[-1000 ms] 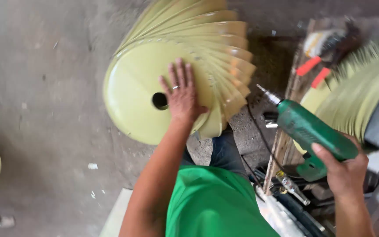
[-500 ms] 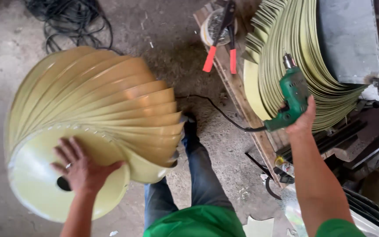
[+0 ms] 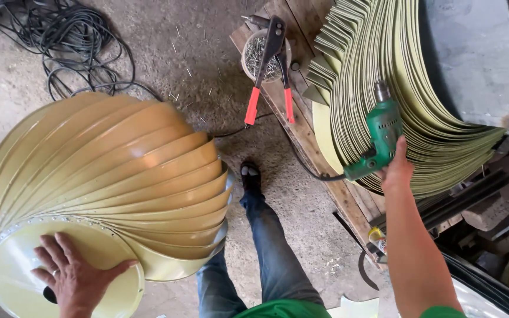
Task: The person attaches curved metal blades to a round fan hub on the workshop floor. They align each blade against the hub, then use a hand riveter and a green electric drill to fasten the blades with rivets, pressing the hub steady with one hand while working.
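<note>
1. Left hand (image 3: 75,277) is down at 7 o'clock, spread wide open, palm flat on the round end plate (image 3: 13,277) of the big yellow vane drum (image 3: 107,176). Not gripping anything, just pressing.
2. Right hand (image 3: 397,171) is at 3 o'clock, curled tight around the handle of a green drill (image 3: 378,135), which sits against the stack of yellow blades (image 3: 396,59).
3. Red-handled riveter (image 3: 269,70) lies across a tub of rivets (image 3: 260,59) at 12 o'clock, on the wooden pallet (image 3: 301,123).
4. Black cables (image 3: 60,41) are piled at 11 o'clock.
</note>
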